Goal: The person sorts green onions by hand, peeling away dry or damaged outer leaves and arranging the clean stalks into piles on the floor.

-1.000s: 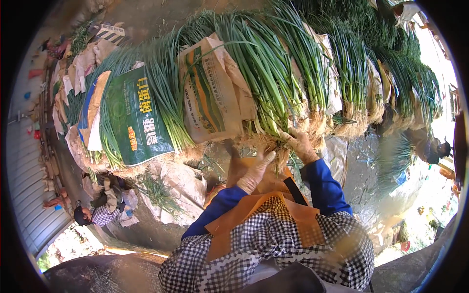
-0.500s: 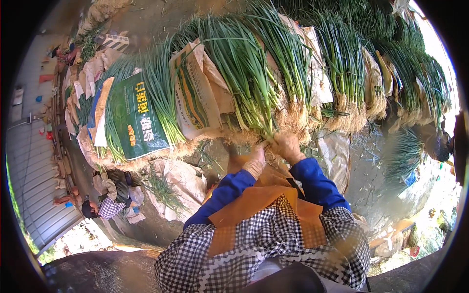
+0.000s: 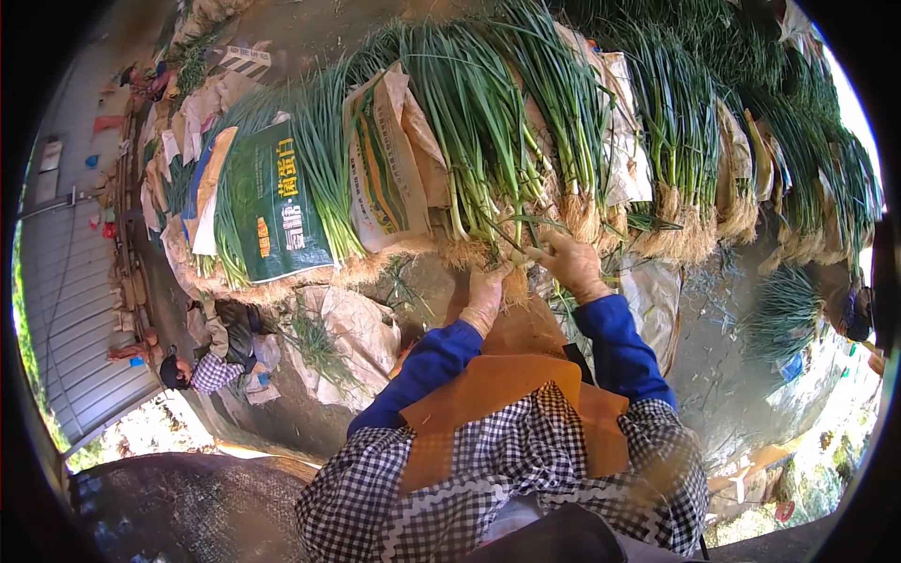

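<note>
My left hand (image 3: 485,297) grips a few green onions (image 3: 514,251) by their lower stems, with pale, hairy roots (image 3: 516,286) hanging beside it. My right hand (image 3: 574,269), a little higher and to the right, has its fingers closed on the same onions near a dark, thin leaf. Just beyond both hands lies a row of long leafy onion bundles (image 3: 474,122), roots toward me. A printed beige sack (image 3: 380,159) and a green plastic sack (image 3: 272,202) lie among the bundles. An orange plastic apron (image 3: 507,371) over checked cloth is below my hands.
More bundles (image 3: 680,141) stretch to the right over paper sacks. A person (image 3: 211,366) works at the lower left, another (image 3: 854,310) at the far right beside loose onions (image 3: 784,310), a third (image 3: 150,84) at the upper left. Pale crumpled sheeting (image 3: 343,347) lies on the floor (image 3: 709,394).
Both hands have risen slightly since a second ago. My left hand has closed in on the stems, and my right fingers have shifted up along them. The view has shifted slightly.
</note>
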Demonstrator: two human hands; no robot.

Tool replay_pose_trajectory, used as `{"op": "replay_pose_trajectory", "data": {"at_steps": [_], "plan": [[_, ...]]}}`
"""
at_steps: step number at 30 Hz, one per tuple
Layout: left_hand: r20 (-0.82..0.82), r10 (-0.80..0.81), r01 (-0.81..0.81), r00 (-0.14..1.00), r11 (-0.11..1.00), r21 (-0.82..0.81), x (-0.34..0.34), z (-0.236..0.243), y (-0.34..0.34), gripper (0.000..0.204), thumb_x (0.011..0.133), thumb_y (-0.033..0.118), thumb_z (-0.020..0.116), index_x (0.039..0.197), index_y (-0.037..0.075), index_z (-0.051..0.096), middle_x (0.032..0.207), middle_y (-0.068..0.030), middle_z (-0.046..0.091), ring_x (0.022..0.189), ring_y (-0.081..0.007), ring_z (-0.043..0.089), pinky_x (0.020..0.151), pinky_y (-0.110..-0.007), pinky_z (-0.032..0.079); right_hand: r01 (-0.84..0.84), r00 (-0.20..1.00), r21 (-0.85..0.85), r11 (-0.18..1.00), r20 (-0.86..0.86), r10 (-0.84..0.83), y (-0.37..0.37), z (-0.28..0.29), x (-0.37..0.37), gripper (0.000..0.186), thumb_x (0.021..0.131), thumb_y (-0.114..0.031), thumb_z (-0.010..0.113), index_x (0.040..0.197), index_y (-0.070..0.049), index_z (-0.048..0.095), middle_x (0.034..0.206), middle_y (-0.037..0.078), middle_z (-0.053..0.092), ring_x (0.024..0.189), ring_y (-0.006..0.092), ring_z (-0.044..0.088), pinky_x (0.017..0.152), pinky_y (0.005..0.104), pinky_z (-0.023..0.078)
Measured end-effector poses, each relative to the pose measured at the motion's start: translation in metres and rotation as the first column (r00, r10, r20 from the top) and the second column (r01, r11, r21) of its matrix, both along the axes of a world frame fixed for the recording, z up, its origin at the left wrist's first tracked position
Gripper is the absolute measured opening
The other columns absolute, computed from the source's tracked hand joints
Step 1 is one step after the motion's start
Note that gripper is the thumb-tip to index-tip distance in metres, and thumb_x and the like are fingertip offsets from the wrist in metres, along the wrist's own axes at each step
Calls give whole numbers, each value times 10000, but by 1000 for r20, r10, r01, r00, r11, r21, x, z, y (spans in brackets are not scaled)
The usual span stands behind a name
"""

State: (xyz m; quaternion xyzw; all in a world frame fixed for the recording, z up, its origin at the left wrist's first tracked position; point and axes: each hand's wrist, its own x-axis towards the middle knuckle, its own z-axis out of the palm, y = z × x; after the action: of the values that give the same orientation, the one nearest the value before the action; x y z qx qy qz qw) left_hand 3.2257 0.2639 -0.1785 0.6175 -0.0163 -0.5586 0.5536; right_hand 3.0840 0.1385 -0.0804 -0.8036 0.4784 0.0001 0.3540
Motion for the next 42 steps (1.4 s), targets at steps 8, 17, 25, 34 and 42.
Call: {"op": "replay_pose_trajectory", "data": {"at_steps": [8,17,25,34,42], "plan": [[129,70,-44,989,980,-196,-1,-44,20,418,798,3,555,1194,0,421,1166,-117,488,1072,-232,475,935,-325,403,-94,993,6,996,70,93,16,-46,50,345,879,-399,459,846,-83,595,748,159,616,697,327,599,624,414,466],[269,-165,130,949,981,141,-14,-35,8,477,770,-2,618,1195,-32,403,994,-162,572,894,-218,581,797,-331,500,-340,588,390,856,-621,517,42,-65,-112,363,829,-423,512,914,-105,665,885,92,656,814,211,640,682,350,507],[278,-156,201,948,969,-141,-2,-24,11,419,845,123,561,1221,8,417,1145,-91,511,1031,-201,505,897,-290,431,216,962,190,958,128,-242,-14,-77,82,396,862,-408,528,1036,-53,544,871,108,620,817,252,580,783,335,476],[-298,-64,87,952,994,67,-7,6,-12,248,813,112,602,1027,-14,596,974,-70,612,852,-168,586,755,-280,479,266,605,729,630,383,-698,40,-51,3,217,900,-194,518,920,13,580,741,9,577,652,97,499,569,239,420],[313,-284,225,906,951,211,14,-1,-7,316,753,167,686,942,-63,578,846,-55,596,735,-140,537,676,-239,452,-328,742,313,891,-499,448,76,-75,-149,434,765,-496,599,912,-87,607,734,80,635,747,258,633,623,364,490]]}}
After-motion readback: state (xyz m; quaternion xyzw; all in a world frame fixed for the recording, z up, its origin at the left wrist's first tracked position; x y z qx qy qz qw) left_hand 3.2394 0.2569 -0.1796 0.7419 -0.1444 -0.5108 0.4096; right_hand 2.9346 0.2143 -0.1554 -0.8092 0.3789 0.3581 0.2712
